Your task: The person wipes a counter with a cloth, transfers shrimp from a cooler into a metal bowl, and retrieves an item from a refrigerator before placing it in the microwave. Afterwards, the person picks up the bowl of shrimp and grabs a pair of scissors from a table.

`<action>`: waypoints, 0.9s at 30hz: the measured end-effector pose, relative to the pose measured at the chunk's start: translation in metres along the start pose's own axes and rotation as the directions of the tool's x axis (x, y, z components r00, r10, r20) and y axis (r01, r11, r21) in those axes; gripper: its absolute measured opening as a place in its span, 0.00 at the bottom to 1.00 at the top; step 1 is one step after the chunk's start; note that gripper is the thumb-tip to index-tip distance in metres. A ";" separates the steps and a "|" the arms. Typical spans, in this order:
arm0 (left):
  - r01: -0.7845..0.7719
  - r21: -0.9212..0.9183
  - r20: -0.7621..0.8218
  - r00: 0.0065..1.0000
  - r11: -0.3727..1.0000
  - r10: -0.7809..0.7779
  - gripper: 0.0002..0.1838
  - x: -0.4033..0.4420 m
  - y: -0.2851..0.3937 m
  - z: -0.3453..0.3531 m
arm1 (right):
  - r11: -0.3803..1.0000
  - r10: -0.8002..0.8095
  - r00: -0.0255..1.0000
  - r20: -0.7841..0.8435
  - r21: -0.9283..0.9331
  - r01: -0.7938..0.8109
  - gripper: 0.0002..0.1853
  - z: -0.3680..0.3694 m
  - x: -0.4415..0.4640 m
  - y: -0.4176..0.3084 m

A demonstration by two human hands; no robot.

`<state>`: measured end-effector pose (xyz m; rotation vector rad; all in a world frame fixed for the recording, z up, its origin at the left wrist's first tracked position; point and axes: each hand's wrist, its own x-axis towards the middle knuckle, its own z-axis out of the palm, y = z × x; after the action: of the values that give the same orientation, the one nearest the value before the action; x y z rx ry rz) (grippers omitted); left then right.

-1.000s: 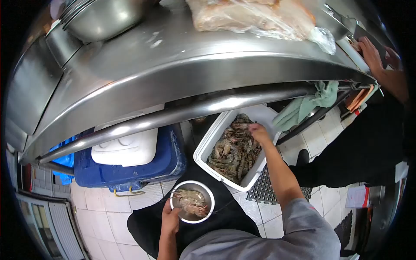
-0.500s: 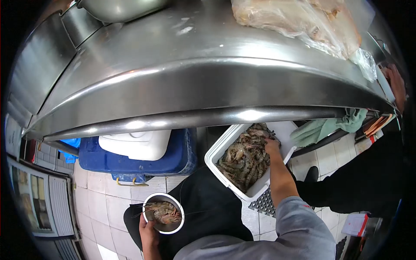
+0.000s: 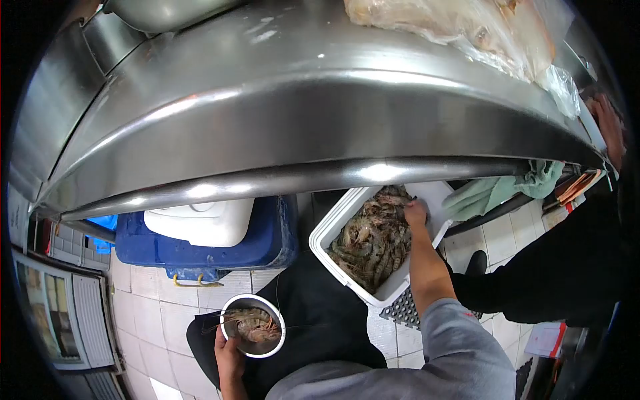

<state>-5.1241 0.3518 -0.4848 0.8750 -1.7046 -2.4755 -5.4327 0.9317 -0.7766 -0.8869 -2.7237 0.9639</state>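
My left hand (image 3: pixel 229 357) is closed on the rim of a small round metal bowl (image 3: pixel 281 325), which rests over my dark-clad lap. A few whole shrimp (image 3: pixel 256 325) lie in it, long feelers hanging past the edge. In front of me to the right, a white rectangular tub (image 3: pixel 323 248) holds a heap of raw grey-brown shrimp (image 3: pixel 373 243). My right hand (image 3: pixel 415 213) is in the tub, at the heap's far right side. Its fingers are curled together, and whatever is between them is hidden.
A steel counter (image 3: pixel 300 127) spans the view above the tub, bearing a plastic-wrapped pale bundle (image 3: pixel 447 27) and a metal bowl (image 3: pixel 167 13). Below are a blue bin (image 3: pixel 273 233) with a white lid on it and a green cloth (image 3: pixel 490 197). Another person's dark-clothed leg (image 3: pixel 547 273) stands at right.
My right hand has lifted slightly and its fingers have drawn together at the edge of the shrimp heap. My left hand keeps the bowl in place. The view has shifted a little.
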 end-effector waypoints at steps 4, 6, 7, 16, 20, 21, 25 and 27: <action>-0.005 -0.005 0.030 1.000 1.000 0.005 0.22 0.001 -0.002 -0.008 | 0.907 -0.420 0.906 0.058 0.059 0.417 0.04 -0.036 -0.064 -0.090; 0.004 0.011 0.013 1.000 1.000 -0.004 0.22 0.002 -0.002 -0.008 | 0.869 -0.491 0.810 0.321 0.250 0.428 0.06 -0.045 -0.096 -0.115; 0.001 0.018 0.000 1.000 1.000 -0.001 0.23 0.004 -0.003 -0.007 | 0.875 -0.484 0.755 0.442 0.245 0.418 0.06 -0.053 -0.112 -0.130; 0.016 0.023 0.070 0.997 1.000 -0.017 0.24 0.012 -0.005 0.002 | 0.584 -0.364 0.524 0.770 -0.249 0.772 0.15 -0.015 -0.187 -0.137; 0.016 0.012 0.098 0.995 1.000 -0.017 0.25 0.013 -0.010 0.000 | 0.471 -0.405 0.510 0.759 -0.305 0.828 0.14 -0.022 -0.200 -0.140; 0.017 0.014 0.101 0.995 1.000 -0.019 0.25 0.015 -0.012 -0.003 | 0.449 -0.398 0.521 0.755 -0.335 0.828 0.13 -0.024 -0.202 -0.140; 0.024 -0.012 0.098 0.995 1.000 -0.023 0.26 0.012 -0.012 0.001 | 0.607 -0.315 0.540 0.780 -0.271 0.747 0.13 -0.041 -0.183 -0.133; 0.029 -0.003 0.107 0.994 1.000 -0.029 0.25 0.013 -0.013 -0.001 | 0.800 -0.480 0.466 0.743 0.152 0.581 0.18 -0.050 -0.160 -0.123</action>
<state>-5.1306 0.3527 -0.5019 0.7857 -1.7286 -2.5886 -5.3465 0.7907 -0.6499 0.5862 -3.3722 1.1927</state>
